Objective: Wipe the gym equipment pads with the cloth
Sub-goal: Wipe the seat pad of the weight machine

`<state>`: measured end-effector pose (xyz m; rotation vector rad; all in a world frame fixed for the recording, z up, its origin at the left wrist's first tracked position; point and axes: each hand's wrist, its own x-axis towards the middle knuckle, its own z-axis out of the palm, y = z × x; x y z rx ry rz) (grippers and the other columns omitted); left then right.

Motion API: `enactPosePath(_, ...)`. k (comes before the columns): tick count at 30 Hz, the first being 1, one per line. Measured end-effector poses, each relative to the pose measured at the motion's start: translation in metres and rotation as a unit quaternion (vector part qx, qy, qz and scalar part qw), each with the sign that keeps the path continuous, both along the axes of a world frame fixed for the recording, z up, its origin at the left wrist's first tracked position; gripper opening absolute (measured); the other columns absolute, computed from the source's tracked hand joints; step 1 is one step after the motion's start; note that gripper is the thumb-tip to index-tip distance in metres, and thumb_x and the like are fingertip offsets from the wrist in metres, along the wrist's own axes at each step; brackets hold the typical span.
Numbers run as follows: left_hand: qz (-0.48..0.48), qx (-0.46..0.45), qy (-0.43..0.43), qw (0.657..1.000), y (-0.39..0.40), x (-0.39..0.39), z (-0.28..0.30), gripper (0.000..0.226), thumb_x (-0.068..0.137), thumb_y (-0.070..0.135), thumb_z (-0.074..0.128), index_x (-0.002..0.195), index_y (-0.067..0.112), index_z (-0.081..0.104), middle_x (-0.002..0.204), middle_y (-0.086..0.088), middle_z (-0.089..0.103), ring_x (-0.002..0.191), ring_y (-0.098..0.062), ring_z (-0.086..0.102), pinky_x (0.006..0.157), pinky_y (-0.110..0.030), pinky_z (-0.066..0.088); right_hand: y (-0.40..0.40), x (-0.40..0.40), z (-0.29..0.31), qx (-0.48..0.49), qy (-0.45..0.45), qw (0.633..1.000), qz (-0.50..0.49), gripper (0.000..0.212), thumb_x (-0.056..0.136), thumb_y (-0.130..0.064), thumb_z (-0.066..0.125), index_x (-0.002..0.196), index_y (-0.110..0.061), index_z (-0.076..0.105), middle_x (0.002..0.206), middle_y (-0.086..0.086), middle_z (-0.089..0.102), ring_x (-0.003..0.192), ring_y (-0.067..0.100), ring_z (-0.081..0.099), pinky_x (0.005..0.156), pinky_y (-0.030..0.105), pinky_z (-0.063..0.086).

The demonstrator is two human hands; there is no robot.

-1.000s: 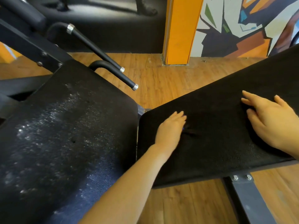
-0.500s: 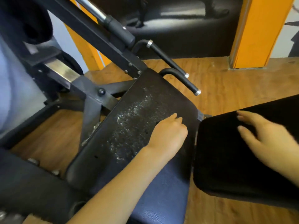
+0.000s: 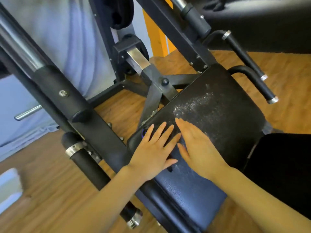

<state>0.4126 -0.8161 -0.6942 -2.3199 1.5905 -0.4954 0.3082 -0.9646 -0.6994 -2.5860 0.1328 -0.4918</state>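
Seemingly, the dusty pad (image 3: 218, 118) is pressed near its left edge by both flat hands, left hand (image 3: 151, 152) and right hand (image 3: 200, 148), each grip wide; no cloth is seen.

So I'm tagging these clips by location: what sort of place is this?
Most likely a gym: a padded black seat pad on a steel machine frame, rubber-gripped handles, and wood flooring.
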Motion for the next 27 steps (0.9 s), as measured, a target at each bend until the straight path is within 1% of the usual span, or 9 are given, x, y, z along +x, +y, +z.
enactPosePath(2, 0.005, -0.025, 0.012, 1.000, 0.002, -0.004, 0.004, 0.069, 0.090, 0.057, 0.034, 0.142, 0.012, 0.037, 0.148, -0.011, 0.043, 0.143, -0.031, 0.031, 0.114, -0.056, 0.023, 0.003, 0.006, -0.012, -0.105, -0.012, 0.994, 0.017, 0.068, 0.092, -0.020, 0.057, 0.151, -0.012, 0.023, 0.154, 0.011, 0.029, 0.142, 0.028, 0.030, 0.114, 0.041, 0.030)
enactPosePath(4, 0.013, -0.026, 0.012, 1.000, 0.004, -0.003, 0.007, 0.069, 0.091, 0.054, 0.029, 0.141, 0.009, 0.045, 0.148, -0.011, 0.044, 0.143, -0.030, 0.031, 0.114, -0.056, 0.026, 0.002, 0.013, -0.021, -0.162, -0.025, 0.986, 0.034, 0.064, 0.091, -0.020, 0.053, 0.149, -0.009, 0.027, 0.153, 0.014, 0.032, 0.139, 0.032, 0.034, 0.110, 0.047, 0.035)
enactPosePath(7, 0.017, -0.043, -0.001, 0.999, 0.016, 0.000, 0.001, 0.068, 0.092, 0.052, 0.032, 0.143, 0.008, 0.043, 0.153, -0.010, 0.037, 0.145, -0.028, 0.025, 0.115, -0.053, 0.025, 0.000, 0.018, -0.028, -0.216, -0.017, 0.975, 0.054, 0.061, 0.092, -0.028, 0.036, 0.149, -0.010, 0.024, 0.152, 0.016, 0.033, 0.137, 0.033, 0.036, 0.109, 0.048, 0.036)
enactPosePath(9, 0.004, -0.061, -0.009, 0.998, 0.018, 0.004, 0.000, 0.068, 0.090, 0.052, 0.039, 0.144, 0.009, 0.038, 0.153, -0.010, 0.036, 0.145, -0.029, 0.025, 0.115, -0.054, 0.024, -0.003, 0.025, -0.029, -0.254, -0.024, 0.965, 0.055, 0.061, 0.091, -0.030, 0.031, 0.148, -0.011, 0.021, 0.153, 0.016, 0.031, 0.138, 0.032, 0.035, 0.111, 0.046, 0.034)
enactPosePath(12, 0.004, -0.061, -0.018, 0.998, 0.024, 0.008, 0.002, 0.072, 0.087, 0.054, 0.045, 0.142, 0.008, 0.039, 0.154, -0.011, 0.035, 0.145, -0.031, 0.025, 0.116, -0.055, 0.022, -0.005, 0.031, -0.025, -0.285, 0.005, 0.957, 0.056, 0.064, 0.091, -0.031, 0.032, 0.150, -0.013, 0.015, 0.154, 0.015, 0.028, 0.140, 0.031, 0.032, 0.114, 0.044, 0.029)
enactPosePath(16, 0.011, -0.056, 0.018, 0.998, 0.028, 0.009, 0.008, 0.078, 0.083, 0.056, 0.057, 0.142, 0.006, 0.045, 0.151, -0.011, 0.039, 0.145, -0.029, 0.027, 0.116, -0.053, 0.022, -0.006, 0.033, -0.012, -0.303, 0.057, 0.951, 0.034, 0.066, 0.092, -0.032, 0.033, 0.152, -0.016, 0.009, 0.156, 0.015, 0.022, 0.142, 0.031, 0.027, 0.115, 0.044, 0.024)
enactPosePath(18, 0.011, -0.064, 0.032, 0.997, 0.029, 0.010, 0.012, 0.080, 0.081, 0.056, 0.062, 0.141, 0.007, 0.046, 0.151, -0.012, 0.039, 0.144, -0.030, 0.029, 0.116, -0.052, 0.025, -0.008, 0.034, -0.005, -0.308, 0.068, 0.949, 0.023, 0.065, 0.093, -0.033, 0.031, 0.152, -0.017, 0.010, 0.156, 0.015, 0.023, 0.142, 0.031, 0.029, 0.115, 0.045, 0.025)
enactPosePath(23, 0.005, -0.091, 0.021, 0.996, 0.027, 0.011, 0.009, 0.076, 0.080, 0.055, 0.061, 0.138, 0.007, 0.050, 0.150, -0.015, 0.040, 0.141, -0.032, 0.033, 0.114, -0.052, 0.029, -0.018, 0.041, 0.002, -0.338, 0.041, 0.940, 0.028, 0.060, 0.094, -0.035, 0.032, 0.150, -0.016, 0.024, 0.154, 0.016, 0.028, 0.141, 0.032, 0.031, 0.114, 0.046, 0.029)
enactPosePath(27, -0.025, -0.116, -0.033, 0.992, 0.027, 0.018, 0.002, 0.073, 0.079, 0.058, 0.058, 0.134, 0.011, 0.055, 0.151, -0.018, 0.038, 0.141, -0.034, 0.032, 0.112, -0.053, 0.031, -0.029, 0.042, -0.010, -0.386, -0.004, 0.921, 0.053, 0.060, 0.096, -0.039, 0.030, 0.151, -0.016, 0.021, 0.155, 0.016, 0.028, 0.141, 0.033, 0.030, 0.114, 0.046, 0.027)
